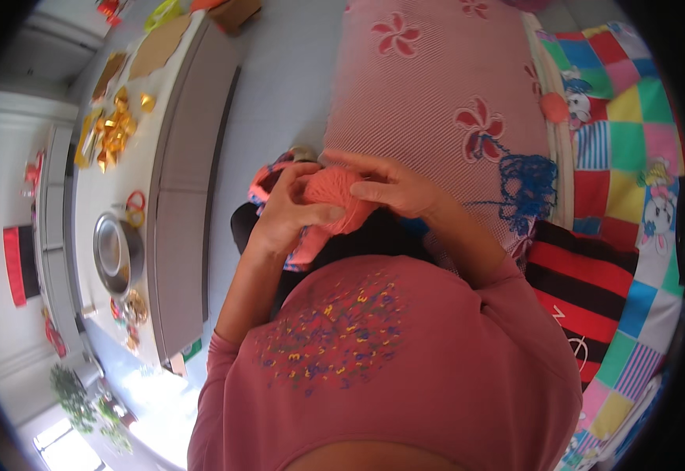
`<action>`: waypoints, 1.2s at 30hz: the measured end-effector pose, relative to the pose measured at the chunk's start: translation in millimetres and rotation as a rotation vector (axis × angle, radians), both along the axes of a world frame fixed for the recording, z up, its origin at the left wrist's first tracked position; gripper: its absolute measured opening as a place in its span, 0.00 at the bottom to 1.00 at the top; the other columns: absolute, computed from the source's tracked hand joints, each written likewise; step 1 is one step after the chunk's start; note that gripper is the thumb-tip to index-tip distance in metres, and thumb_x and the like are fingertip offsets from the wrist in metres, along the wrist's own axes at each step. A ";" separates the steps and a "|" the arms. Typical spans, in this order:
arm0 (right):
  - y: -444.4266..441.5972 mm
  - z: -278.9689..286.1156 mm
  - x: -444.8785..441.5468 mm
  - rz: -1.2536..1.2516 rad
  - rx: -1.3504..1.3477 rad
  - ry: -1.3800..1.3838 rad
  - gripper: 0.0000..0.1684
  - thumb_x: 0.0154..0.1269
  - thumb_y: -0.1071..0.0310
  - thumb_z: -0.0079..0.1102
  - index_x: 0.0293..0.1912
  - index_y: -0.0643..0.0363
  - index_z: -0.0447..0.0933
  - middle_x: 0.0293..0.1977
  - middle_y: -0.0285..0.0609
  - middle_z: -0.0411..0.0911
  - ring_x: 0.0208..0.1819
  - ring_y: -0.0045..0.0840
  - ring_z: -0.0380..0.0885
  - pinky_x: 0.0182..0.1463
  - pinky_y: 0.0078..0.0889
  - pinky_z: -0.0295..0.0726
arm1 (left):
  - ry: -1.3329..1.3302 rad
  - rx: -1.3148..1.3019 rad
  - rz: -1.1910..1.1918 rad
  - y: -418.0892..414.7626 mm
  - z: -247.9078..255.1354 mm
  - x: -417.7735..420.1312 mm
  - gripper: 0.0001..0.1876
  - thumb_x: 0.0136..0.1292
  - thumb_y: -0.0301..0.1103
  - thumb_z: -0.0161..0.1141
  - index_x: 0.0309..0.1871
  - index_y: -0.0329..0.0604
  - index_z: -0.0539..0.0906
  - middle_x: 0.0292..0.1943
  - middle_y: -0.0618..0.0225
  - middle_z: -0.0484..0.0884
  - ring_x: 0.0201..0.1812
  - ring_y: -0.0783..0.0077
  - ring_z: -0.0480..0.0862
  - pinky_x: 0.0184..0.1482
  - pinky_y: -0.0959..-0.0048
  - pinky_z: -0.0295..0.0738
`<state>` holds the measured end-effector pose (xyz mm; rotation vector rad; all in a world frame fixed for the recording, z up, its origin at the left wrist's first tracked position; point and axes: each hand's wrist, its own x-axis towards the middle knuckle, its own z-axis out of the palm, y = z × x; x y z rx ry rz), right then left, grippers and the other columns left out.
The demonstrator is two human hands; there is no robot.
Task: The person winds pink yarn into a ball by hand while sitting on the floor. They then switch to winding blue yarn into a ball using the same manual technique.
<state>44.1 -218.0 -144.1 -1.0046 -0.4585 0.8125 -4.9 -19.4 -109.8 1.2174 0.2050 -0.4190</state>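
A ball of coral yarn is between my two hands, above my lap. My left hand grips it from the left, thumb across the near side and fingers over the top. From the right, my right hand holds it with the thumb on its face and the fingers over the far side. A coral knitted or crocheted piece with blue-patterned edging lies beneath, partly hidden by my left hand. Tangled blue yarn rests on the pink woven cover to the right; one strand runs towards my right arm.
Left stands a long white-topped table with a metal bowl, gold ribbon bows and tape rolls. On the right are a checkered quilt, a small coral ball and a red-and-black striped cloth.
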 end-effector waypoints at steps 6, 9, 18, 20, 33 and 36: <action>-13.3 -14.8 -2.9 -0.219 0.272 0.305 0.30 0.62 0.67 0.56 0.62 0.64 0.63 0.53 0.43 0.72 0.54 0.27 0.72 0.58 0.30 0.72 | -0.116 0.177 0.071 -28.6 14.9 14.1 0.46 0.46 0.26 0.74 0.64 0.28 0.55 0.47 0.55 0.70 0.50 0.65 0.77 0.51 0.69 0.76; -21.0 -20.5 3.6 -0.335 0.327 0.316 0.27 0.61 0.66 0.57 0.59 0.65 0.65 0.52 0.43 0.72 0.54 0.27 0.72 0.58 0.31 0.72 | -0.242 0.193 0.042 -41.0 1.6 20.6 0.36 0.50 0.24 0.70 0.60 0.31 0.61 0.50 0.54 0.72 0.48 0.67 0.78 0.42 0.73 0.79; -47.5 -32.2 19.5 -0.505 0.441 0.202 0.28 0.61 0.60 0.56 0.57 0.65 0.66 0.52 0.46 0.72 0.53 0.30 0.74 0.58 0.35 0.73 | -0.423 0.273 -0.209 -67.9 -5.9 53.3 0.38 0.48 0.26 0.72 0.62 0.32 0.64 0.55 0.57 0.70 0.55 0.68 0.73 0.53 0.71 0.74; -54.3 -41.6 27.2 -0.510 0.557 0.281 0.27 0.62 0.59 0.54 0.56 0.65 0.66 0.52 0.48 0.72 0.53 0.31 0.74 0.58 0.37 0.74 | -0.352 0.146 -0.193 -75.0 -7.2 53.7 0.37 0.49 0.25 0.71 0.63 0.34 0.64 0.56 0.58 0.69 0.56 0.67 0.73 0.53 0.71 0.74; -305.7 -52.7 138.4 -1.704 -0.330 -0.040 0.33 0.49 0.57 0.69 0.53 0.62 0.70 0.43 0.46 0.75 0.48 0.33 0.75 0.41 0.34 0.81 | -0.260 0.539 0.456 84.3 -30.5 5.2 0.20 0.59 0.19 0.59 0.56 0.32 0.72 0.46 0.60 0.77 0.48 0.70 0.79 0.50 0.73 0.75; -373.0 -68.0 158.5 -1.875 -0.833 -0.419 0.32 0.49 0.60 0.71 0.52 0.62 0.71 0.48 0.46 0.72 0.47 0.30 0.74 0.46 0.28 0.77 | -0.119 0.618 0.584 120.2 -37.3 -26.6 0.17 0.60 0.24 0.60 0.53 0.34 0.73 0.42 0.64 0.78 0.44 0.72 0.80 0.43 0.76 0.76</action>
